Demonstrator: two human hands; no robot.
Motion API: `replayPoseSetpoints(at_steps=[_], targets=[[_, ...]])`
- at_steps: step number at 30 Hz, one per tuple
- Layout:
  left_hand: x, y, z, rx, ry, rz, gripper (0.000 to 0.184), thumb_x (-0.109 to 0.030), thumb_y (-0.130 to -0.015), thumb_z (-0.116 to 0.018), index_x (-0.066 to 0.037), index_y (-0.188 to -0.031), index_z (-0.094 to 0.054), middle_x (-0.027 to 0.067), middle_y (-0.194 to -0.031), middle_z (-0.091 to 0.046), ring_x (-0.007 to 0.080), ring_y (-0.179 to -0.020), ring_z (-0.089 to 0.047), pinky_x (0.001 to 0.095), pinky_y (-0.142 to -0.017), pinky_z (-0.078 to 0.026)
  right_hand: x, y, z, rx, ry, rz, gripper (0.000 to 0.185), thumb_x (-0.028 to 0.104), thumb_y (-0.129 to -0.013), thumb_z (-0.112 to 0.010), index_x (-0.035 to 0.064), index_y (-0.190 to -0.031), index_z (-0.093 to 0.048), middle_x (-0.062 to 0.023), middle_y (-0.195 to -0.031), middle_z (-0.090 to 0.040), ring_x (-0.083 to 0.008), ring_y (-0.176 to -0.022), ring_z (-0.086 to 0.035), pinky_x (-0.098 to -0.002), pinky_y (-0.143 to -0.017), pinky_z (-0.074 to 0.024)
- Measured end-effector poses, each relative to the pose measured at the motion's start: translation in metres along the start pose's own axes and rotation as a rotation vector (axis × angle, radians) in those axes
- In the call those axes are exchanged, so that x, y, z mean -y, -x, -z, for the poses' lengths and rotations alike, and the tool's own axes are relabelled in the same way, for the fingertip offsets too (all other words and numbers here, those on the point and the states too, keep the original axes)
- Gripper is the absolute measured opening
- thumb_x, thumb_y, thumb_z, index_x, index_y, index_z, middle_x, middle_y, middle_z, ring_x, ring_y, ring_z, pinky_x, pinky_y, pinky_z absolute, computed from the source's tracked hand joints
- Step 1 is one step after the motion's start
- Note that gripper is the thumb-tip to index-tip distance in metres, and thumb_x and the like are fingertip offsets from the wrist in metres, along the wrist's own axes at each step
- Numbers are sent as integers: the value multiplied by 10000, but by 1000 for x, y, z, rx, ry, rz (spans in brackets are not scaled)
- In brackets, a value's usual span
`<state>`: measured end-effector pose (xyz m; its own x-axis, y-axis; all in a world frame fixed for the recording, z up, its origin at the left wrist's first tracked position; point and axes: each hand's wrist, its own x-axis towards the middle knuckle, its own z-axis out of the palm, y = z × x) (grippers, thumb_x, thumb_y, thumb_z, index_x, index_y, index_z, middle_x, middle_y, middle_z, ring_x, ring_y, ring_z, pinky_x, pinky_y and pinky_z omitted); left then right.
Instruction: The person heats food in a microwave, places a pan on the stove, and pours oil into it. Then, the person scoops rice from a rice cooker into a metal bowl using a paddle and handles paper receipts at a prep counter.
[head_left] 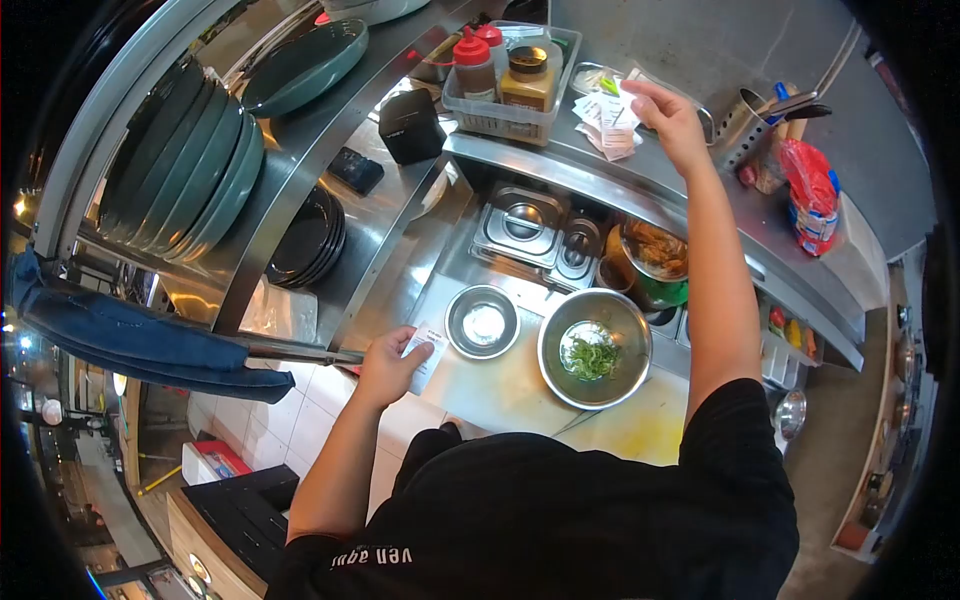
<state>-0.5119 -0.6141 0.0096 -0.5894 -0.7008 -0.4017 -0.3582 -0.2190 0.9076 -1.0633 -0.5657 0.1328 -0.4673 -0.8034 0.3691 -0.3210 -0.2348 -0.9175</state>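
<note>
Near the counter's left edge, my left hand [391, 368] pinches a printed paper slip [428, 357] under its thumb. My right hand [668, 120] reaches to the upper shelf, fingers closed at the top of several crumpled paper slips [613, 125]. Those slips lie partly over a tray [590, 80]. On the work surface between my arms stand a small empty metal bowl [482, 322] and a larger metal bowl [622, 340] with shredded greens [590, 357] at its bottom.
Behind the bowls are lidded metal containers [520, 222] and a tub of reddish food [655, 250]. A bin of sauce bottles [510, 122] sits on the shelf, with a utensil holder [740, 125] and red bag [808, 195] farther right. Stacked plates [185, 165] stand left.
</note>
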Motion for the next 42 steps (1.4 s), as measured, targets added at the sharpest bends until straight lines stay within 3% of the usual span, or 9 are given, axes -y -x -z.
replayPoseSetpoints(at_steps=[18,21,23,25,28,30,32,36,42], targets=[[5,-3,-10,0,-113,-61,196,-102,-1000,-703,31,-1143,-699,98,-1031,-779,119,-905,-705,305,-821,-554,-58,-16,0,33,157,-5,229,88,-956,-773,52,-1181,-799,-32,-993,-790,-72,-861,-655,-250,-792,-525],[7,-6,-10,9,-154,-101,196,-125,-997,-710,14,-1135,-719,88,-1017,-780,121,-892,-704,306,-817,-552,-52,-5,-3,29,588,-165,240,150,-923,-802,111,-1160,-813,-67,-1041,-789,-149,-953,-692,-329,-857,-540],[2,-7,-12,-16,-143,-141,200,-132,-995,-712,8,-1138,-726,83,-1010,-779,121,-888,-702,305,-816,-550,-80,-8,8,-114,956,345,245,230,-893,-811,154,-1126,-824,-130,-1168,-756,-279,-1133,-677,-433,-974,-513],[-8,-6,-10,-86,-143,-180,205,-140,-994,-715,2,-1140,-734,77,-1003,-779,122,-884,-699,304,-814,-548,-79,-4,7,-141,1040,242,280,281,-888,-799,168,-1143,-817,-173,-1294,-690,-377,-1260,-601,-496,-1077,-447],[-41,-9,11,-233,-159,-291,194,-153,-992,-733,-4,-1116,-739,47,-960,-760,100,-855,-671,294,-794,-538,-81,6,8,-218,1001,264,383,279,-900,-790,133,-1253,-769,-185,-1347,-644,-386,-1265,-590,-488,-1102,-438],[-92,1,27,-374,229,-543,159,-177,-1002,-747,-26,-1048,-740,18,-923,-737,72,-819,-638,267,-741,-515,-70,20,4,-297,947,298,447,278,-897,-793,109,-1306,-730,-181,-1343,-641,-391,-1278,-575,-489,-1116,-424],[-159,28,45,-712,146,-663,175,-205,-984,-788,-38,-1007,-739,-4,-876,-719,57,-759,-622,232,-684,-490,-58,47,-5,-339,954,276,474,253,-895,-784,99,-1334,-692,-173,-1334,-638,-391,-1278,-564,-483,-1120,-415],[-241,42,80,-949,310,-1121,213,-190,-962,-813,-1,-980,-716,40,-911,-745,64,-778,-655,227,-708,-511,-52,90,-25,-292,963,170,461,188,-895,-736,112,-1343,-657,-152,-1342,-607,-374,-1279,-537,-483,-1122,-398],[-293,33,103,-986,536,-1280,220,-132,-949,-810,-4,-1011,-643,129,-1011,-752,172,-890,-733,305,-820,-595,-35,103,-40,-267,978,194,417,166,-890,-715,117,-1302,-670,-135,-1349,-584,-359,-1294,-515,-489,-1123,-382]])
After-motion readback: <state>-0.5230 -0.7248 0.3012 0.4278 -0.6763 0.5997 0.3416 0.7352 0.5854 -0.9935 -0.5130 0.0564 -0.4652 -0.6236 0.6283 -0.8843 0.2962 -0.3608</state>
